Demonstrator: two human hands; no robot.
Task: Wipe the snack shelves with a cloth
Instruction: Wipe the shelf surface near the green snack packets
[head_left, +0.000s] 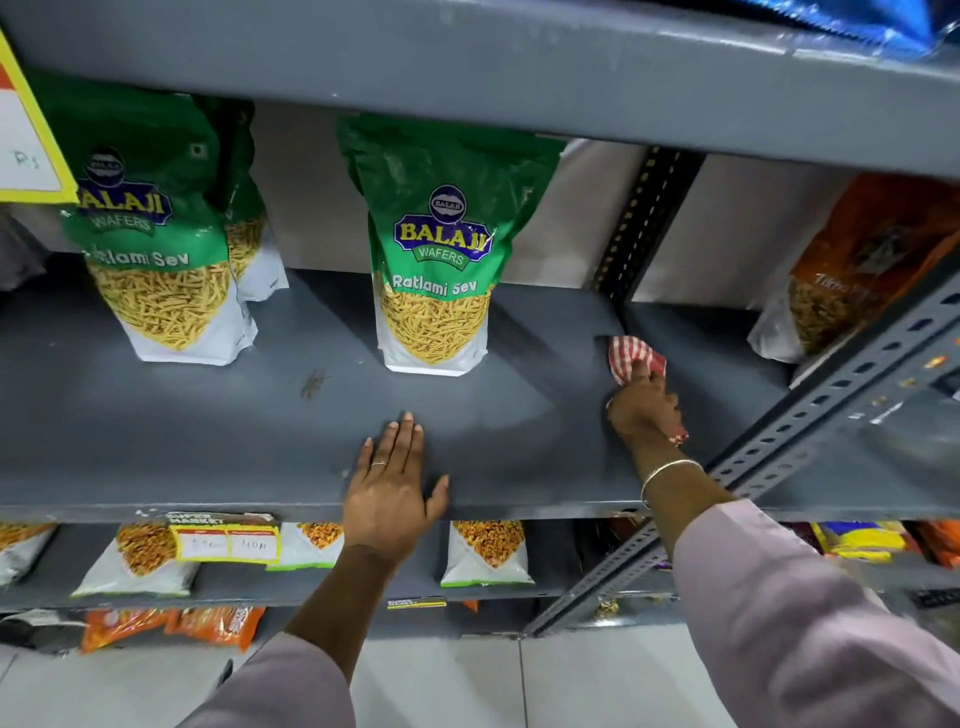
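A grey metal shelf runs across the head view. My right hand grips a red-and-white checked cloth and presses it on the shelf near the back right, beside the perforated upright. My left hand lies flat, fingers spread, on the shelf's front edge and holds nothing. A green Balaji Ratlami Sev bag stands upright in the middle of the shelf, left of the cloth. Another green bag stands at the left, with a further bag partly hidden behind it.
An orange snack bag leans at the far right behind a slotted grey upright. The shelf above overhangs closely. A yellow price tag hangs top left. Lower shelves hold snack packets; tiled floor lies below.
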